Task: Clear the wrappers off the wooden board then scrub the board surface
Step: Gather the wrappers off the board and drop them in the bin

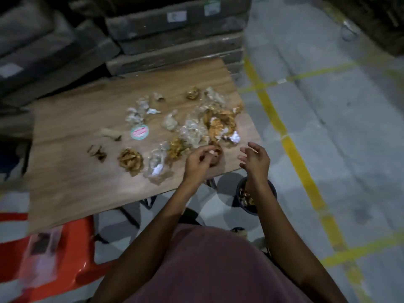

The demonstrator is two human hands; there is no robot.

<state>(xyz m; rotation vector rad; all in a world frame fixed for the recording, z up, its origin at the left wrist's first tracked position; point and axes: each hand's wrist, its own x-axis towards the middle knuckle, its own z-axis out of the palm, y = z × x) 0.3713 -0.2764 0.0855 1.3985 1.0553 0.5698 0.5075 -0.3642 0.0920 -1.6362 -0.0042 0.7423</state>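
Observation:
A wooden board [72, 162] lies on a low stand, strewn with several crumpled wrappers: gold ones [220, 123], clear plastic ones [192, 132], and a brown one [130, 159] near the front. A round pink and green sticker [139, 131] lies mid-board. My left hand [200, 161] pinches a brown crumpled wrapper [216, 153] at the board's front right edge. My right hand [254, 159] hovers just beyond the board's right corner, fingers relaxed and holding nothing.
A dark bucket [271, 191] with gold wrappers inside stands on the floor under my right forearm. An orange plastic stool [56, 254] sits at the lower left. Stacked dark slabs [175, 36] rise behind the board. Yellow lines [293, 154] cross the concrete floor.

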